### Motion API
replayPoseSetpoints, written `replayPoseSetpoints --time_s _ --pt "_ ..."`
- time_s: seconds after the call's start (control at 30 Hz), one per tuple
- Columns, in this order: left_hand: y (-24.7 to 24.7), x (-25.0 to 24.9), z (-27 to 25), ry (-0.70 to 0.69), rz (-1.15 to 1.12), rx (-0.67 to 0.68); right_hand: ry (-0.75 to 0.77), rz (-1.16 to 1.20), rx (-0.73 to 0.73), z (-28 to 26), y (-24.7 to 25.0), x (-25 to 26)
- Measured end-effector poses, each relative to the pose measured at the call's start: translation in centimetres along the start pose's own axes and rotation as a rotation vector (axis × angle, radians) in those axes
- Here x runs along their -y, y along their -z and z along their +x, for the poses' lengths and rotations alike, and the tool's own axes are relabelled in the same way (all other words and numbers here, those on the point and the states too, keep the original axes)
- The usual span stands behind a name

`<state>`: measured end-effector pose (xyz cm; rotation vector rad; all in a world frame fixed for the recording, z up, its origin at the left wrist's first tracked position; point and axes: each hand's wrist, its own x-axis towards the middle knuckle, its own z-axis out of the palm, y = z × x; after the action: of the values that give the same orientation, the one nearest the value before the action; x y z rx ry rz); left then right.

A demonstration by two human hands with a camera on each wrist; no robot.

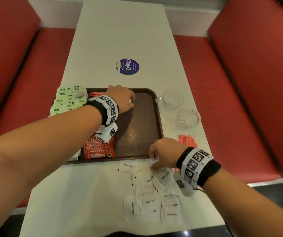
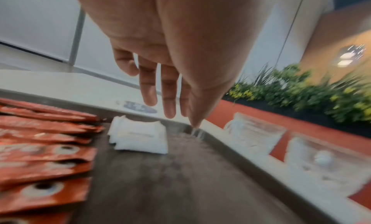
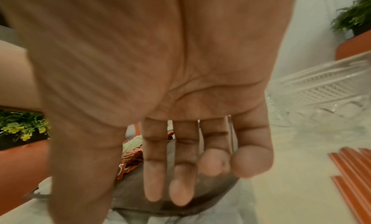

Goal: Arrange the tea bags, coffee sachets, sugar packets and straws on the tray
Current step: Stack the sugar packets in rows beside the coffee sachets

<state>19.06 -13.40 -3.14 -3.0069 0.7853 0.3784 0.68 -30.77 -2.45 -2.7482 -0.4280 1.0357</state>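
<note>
A brown tray (image 1: pixel 137 130) lies mid-table. Green tea bags (image 1: pixel 65 100) fill its left side, and red coffee sachets (image 1: pixel 99 149) lie in a column beside them. My left hand (image 1: pixel 130 101) hovers over the tray's far part with fingers (image 2: pixel 168 100) straight, just above a small stack of white sugar packets (image 2: pixel 140 137); it holds nothing. Several more sugar packets (image 1: pixel 154 194) are scattered on the table in front of the tray. My right hand (image 1: pixel 154 161) reaches down to them at the tray's near right corner, its palm bare and its fingers (image 3: pixel 180 179) loosely extended. Orange straws (image 1: pixel 187 140) lie right of the tray.
Two clear glass cups (image 1: pixel 173 98) (image 1: pixel 187 118) stand on the table right of the tray, beyond the straws. A purple round sticker (image 1: pixel 127 66) marks the table farther back. Red bench seats (image 1: pixel 231 100) flank the narrow white table on both sides.
</note>
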Motion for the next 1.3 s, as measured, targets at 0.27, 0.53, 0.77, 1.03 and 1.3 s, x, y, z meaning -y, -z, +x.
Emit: replayPoseSetpoints --time_s 0.27,0.53,0.77,1.03,1.3 --pt "-0.3 -6.8 -10.3 -0.286 -0.134 0.048 -0.093 -0.020 0.000 -2.8 -2.3 -0.3" --pt "-6.2 -9.4 -16.3 -0.400 -0.071 0.258 -0.119 0.018 -0.050 -3.1 -4.3 0.2" --pt "-7.0 -9.6 -16.3 -0.372 -0.008 0.254 -0.123 0.059 -0.122 -3.4 -3.9 0.7" --pt "-4.9 -7.6 -14.7 -0.309 -0.240 0.340 -0.098 0.279 -0.167 -3.1 -3.7 0.4" --pt "-2.1 -3.3 -13.5 -0.214 -0.569 0.196 0.011 0.423 -0.390 -1.7 -1.9 1.2"
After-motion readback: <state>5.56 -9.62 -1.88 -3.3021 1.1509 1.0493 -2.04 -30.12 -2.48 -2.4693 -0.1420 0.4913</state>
